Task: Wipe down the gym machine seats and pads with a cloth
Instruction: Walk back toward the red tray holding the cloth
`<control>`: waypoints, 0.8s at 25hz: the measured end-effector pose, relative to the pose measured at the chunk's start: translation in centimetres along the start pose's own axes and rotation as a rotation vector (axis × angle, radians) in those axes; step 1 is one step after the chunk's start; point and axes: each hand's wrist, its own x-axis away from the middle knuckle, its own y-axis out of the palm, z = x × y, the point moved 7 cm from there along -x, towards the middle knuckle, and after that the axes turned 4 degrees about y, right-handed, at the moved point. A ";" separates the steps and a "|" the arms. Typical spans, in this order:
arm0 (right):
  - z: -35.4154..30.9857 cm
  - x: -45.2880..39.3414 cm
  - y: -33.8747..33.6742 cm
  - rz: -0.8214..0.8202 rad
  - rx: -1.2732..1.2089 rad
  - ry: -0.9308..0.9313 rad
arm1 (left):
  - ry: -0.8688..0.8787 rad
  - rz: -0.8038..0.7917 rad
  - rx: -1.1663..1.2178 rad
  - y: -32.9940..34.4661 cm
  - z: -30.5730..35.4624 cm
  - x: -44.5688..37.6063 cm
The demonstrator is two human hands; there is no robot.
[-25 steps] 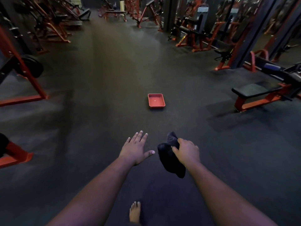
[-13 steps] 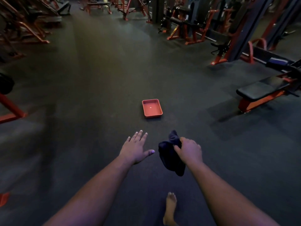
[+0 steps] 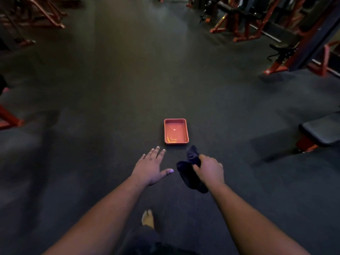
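Note:
A dark cloth [image 3: 189, 170] hangs bunched from my right hand [image 3: 209, 169], which grips it in a fist above the dark floor. My left hand [image 3: 151, 167] is stretched out beside it, palm down with the fingers spread, holding nothing. A black padded bench seat [image 3: 323, 129] on a red frame stands at the right edge, well away from both hands. Just beyond the hands an orange-red tray [image 3: 176, 120] lies on the floor.
Red-framed gym machines [image 3: 239, 24] line the far right, and more red frames [image 3: 42, 17] stand at the far left. A red frame foot [image 3: 9, 118] sits at the left edge. My bare foot [image 3: 147, 218] is on the dark floor below.
The view has moved forward: the tray and the bench are nearer and lower in frame. Both hands keep their pose, the cloth still gripped in the right.

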 end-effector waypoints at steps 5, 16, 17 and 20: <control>-1.0 -14.8 2.3 -0.050 0.010 0.016 | -0.016 -0.019 0.024 -1.4 -4.6 -14.5; -1.6 -46.9 12.7 -0.280 -0.052 0.136 | -0.078 -0.286 0.134 1.5 -14.4 -46.9; -1.1 -49.9 14.9 -0.297 -0.055 0.129 | -0.082 -0.295 0.134 3.0 -14.9 -49.8; 0.8 -58.8 23.3 -0.352 -0.037 0.101 | -0.128 -0.308 0.156 9.1 -16.7 -58.9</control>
